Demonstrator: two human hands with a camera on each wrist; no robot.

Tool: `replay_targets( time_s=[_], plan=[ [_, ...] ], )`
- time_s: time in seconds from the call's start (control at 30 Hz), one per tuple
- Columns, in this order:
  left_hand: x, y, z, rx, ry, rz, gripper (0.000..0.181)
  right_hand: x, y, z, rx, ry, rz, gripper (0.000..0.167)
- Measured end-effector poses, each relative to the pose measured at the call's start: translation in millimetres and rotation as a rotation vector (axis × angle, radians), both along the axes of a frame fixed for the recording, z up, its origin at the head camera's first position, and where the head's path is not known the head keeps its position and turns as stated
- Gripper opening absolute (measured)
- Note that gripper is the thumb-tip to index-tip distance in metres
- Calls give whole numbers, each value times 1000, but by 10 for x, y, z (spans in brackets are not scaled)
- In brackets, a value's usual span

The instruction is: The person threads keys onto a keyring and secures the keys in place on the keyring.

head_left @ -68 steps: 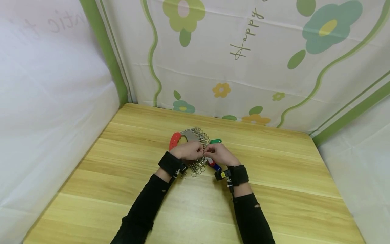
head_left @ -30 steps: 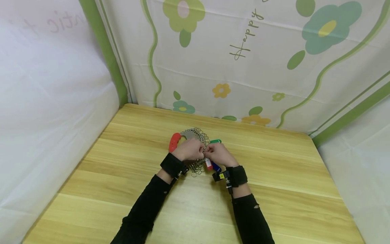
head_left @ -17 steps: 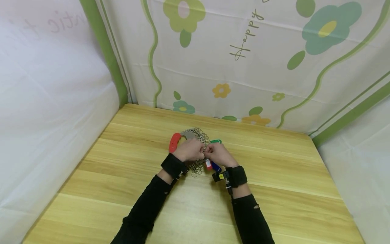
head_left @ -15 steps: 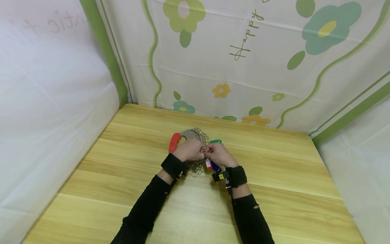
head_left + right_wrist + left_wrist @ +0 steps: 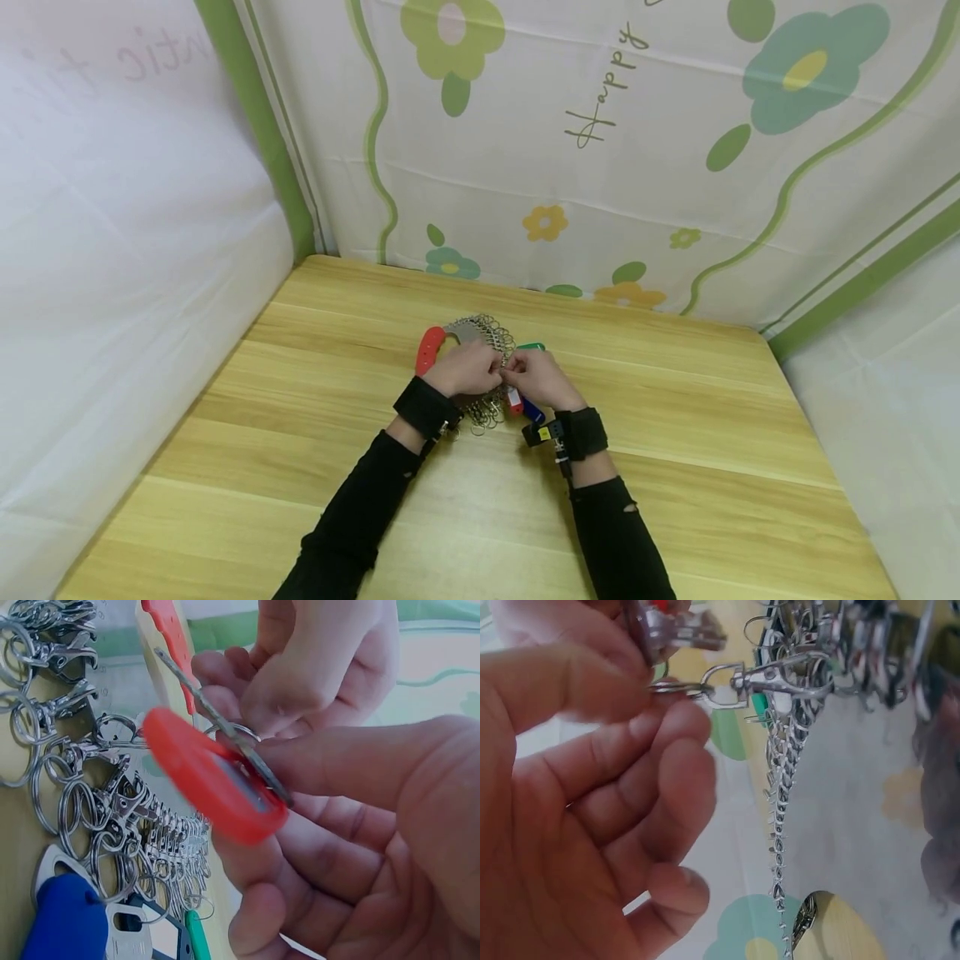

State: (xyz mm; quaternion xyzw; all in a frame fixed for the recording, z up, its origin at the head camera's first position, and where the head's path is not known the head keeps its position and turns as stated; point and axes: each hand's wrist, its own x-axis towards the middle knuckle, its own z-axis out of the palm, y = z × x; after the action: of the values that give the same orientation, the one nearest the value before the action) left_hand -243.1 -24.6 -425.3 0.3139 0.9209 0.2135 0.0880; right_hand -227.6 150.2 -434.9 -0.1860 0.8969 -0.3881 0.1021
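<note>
A key holder with a red handle [image 5: 430, 350] and grey plate [image 5: 463, 332] lies on the table, its edge lined with snap hooks and split rings [image 5: 501, 337]. My left hand [image 5: 471, 368] pinches a split ring [image 5: 679, 688] joined to a swivel snap hook [image 5: 780, 679]. From the right, my right hand [image 5: 542, 379] holds a key [image 5: 214, 712] with a red key tag [image 5: 195, 776] between thumb and fingers. The fingertips of both hands nearly meet. Whether the key is on the split ring is hidden by fingers.
A blue key tag [image 5: 533, 412] and a green key tag [image 5: 532, 346] lie by the right hand, with another key [image 5: 127, 930] near the blue one. White floral cloth [image 5: 480, 183] rises behind the wooden table [image 5: 675, 467].
Both hands stay at the holder's right edge, working at the same spot with small finger shifts. The red key tag has swung slightly below the right hand.
</note>
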Motion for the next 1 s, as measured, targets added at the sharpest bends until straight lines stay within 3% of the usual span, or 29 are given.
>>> replay_targets(
  time_s=[0.23, 1.0],
  plan=[
    [-22, -28, -17, 34, -57, -51, 31, 13, 17, 20, -11, 17, -2, 14],
    [15, 14, 14, -35, -65, -8, 29, -9, 62, 13, 15, 40, 70, 12]
  ],
)
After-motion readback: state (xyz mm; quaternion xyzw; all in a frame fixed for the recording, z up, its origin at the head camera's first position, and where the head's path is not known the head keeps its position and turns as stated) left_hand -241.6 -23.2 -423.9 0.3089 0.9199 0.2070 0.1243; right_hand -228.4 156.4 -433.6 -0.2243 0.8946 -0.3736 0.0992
